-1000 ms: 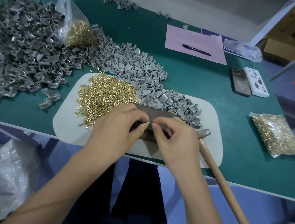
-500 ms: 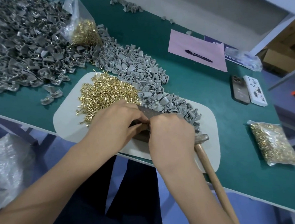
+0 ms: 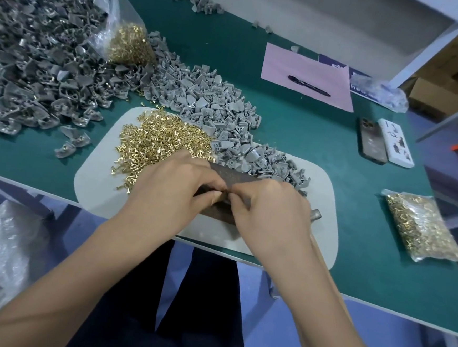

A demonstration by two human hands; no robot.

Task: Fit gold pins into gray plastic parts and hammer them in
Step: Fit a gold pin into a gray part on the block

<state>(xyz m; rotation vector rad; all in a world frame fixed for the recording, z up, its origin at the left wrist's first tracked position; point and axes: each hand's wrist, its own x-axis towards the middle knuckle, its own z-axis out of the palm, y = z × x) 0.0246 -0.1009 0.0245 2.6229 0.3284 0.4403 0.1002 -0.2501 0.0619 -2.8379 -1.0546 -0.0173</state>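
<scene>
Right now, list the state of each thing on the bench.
Left hand: pinching, fingertips meeting the right's.
Right hand: pinching, held piece hidden.
Hammer: lying on the mat, unheld.
Left pin bag: open.
Right pin bag: lying flat.
Pen: lying on pink paper.
Phone: face down.

Both hands meet fingertip to fingertip over a dark metal block (image 3: 230, 177) on a white mat (image 3: 95, 190): left hand (image 3: 171, 193), right hand (image 3: 271, 215). What they pinch is hidden. Gold pins (image 3: 159, 140) and gray parts (image 3: 213, 109) lie heaped just beyond; a hammer head (image 3: 316, 215) shows beside the right hand.
</scene>
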